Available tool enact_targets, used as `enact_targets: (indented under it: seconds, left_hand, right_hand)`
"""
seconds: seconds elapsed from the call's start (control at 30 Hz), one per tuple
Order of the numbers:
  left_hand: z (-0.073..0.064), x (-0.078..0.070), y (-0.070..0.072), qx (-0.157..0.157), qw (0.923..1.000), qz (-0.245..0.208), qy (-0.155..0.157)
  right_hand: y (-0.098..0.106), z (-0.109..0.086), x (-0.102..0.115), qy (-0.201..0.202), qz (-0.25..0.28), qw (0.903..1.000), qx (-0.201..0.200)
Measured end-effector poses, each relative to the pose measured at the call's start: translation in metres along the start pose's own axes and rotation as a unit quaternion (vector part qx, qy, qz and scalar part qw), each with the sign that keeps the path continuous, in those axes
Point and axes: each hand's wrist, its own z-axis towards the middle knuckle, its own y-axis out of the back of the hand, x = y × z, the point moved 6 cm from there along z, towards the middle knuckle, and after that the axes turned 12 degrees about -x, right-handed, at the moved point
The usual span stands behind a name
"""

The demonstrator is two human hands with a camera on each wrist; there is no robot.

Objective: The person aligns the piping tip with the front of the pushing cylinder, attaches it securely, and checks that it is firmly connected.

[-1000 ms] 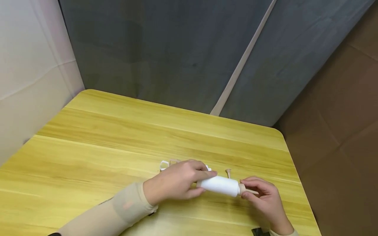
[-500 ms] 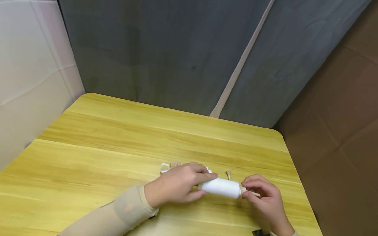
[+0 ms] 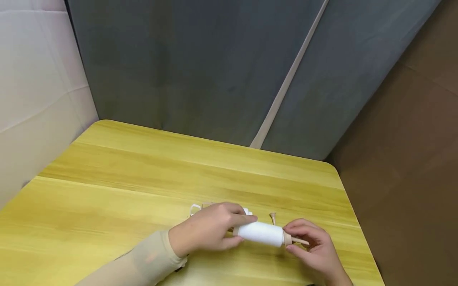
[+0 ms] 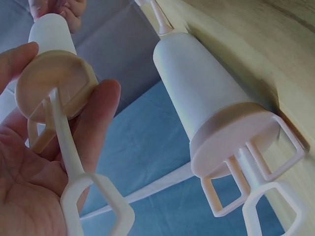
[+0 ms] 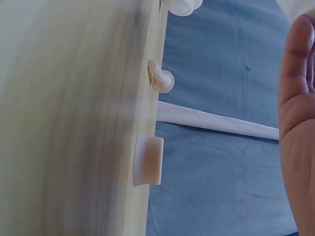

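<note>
My left hand (image 3: pixel 211 226) grips the rear of an icing syringe (image 3: pixel 261 233); its barrel is white. In the left wrist view its beige looped collar (image 4: pixel 44 73) sits between thumb and fingers, and a white plunger (image 4: pixel 69 137) with a hexagonal ring sticks out. At the barrel's front end my right hand (image 3: pixel 315 246) pinches the beige nozzle cap (image 3: pixel 287 238), whose slim tip points right. A second syringe (image 4: pixel 197 83) of the same kind lies on the table, mostly hidden behind my left hand in the head view.
Behind the held barrel a loose beige nozzle (image 3: pixel 273 217) stands on the wood-patterned table (image 3: pixel 143 167). A short beige ring-like part (image 5: pixel 147 160) sits near it in the right wrist view. Grey-blue cloth (image 3: pixel 179 59) hangs behind the table, brown cloth (image 3: pixel 400 159) on the right.
The head view has tilted up a little, so table and hands appear lower and slightly further left. Both hands keep their holds on the syringe and nozzle cap.
</note>
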Motion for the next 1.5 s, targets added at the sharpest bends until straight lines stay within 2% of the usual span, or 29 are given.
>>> enact_targets:
  seconds: [0.13, 0.47, 0.67, 0.83, 1.07, 1.27, 1.33, 1.5]
  left_hand:
    - [-0.006, 0.004, 0.001, -0.001, 0.9999, -0.010, 0.011]
    - [-0.004, 0.001, 0.000, -0.009, 0.9998, -0.006, -0.016]
    - [-0.006, 0.000, -0.001, -0.014, 0.9997, -0.006, -0.021]
    - [-0.008, 0.003, -0.002, -0.021, 0.9995, -0.006, -0.024]
    - [-0.009, 0.008, -0.003, -0.033, 0.9992, 0.005, -0.023]
    - [-0.009, 0.010, -0.004, -0.044, 0.9986, 0.016, -0.026]
    - [-0.009, 0.010, -0.004, -0.045, 0.9983, 0.022, -0.029]
    - [-0.009, 0.010, -0.004, -0.048, 0.9977, 0.036, -0.033]
  right_hand:
    - [-0.004, 0.001, -0.004, -0.013, -0.012, 0.9998, 0.004]
    - [-0.002, 0.004, -0.002, -0.008, -0.012, 0.9999, 0.000]
    - [-0.005, 0.000, -0.004, -0.029, -0.007, 0.9995, 0.010]
    - [-0.007, -0.001, -0.007, -0.049, -0.030, 0.9983, 0.002]
    - [-0.010, 0.001, -0.015, -0.085, 0.024, 0.9960, -0.012]
    - [-0.011, 0.003, -0.015, -0.028, 0.036, 0.9988, 0.015]
    - [-0.011, 0.003, -0.015, -0.021, 0.038, 0.9988, 0.022]
    - [-0.009, 0.003, -0.017, -0.063, 0.042, 0.9969, 0.017]
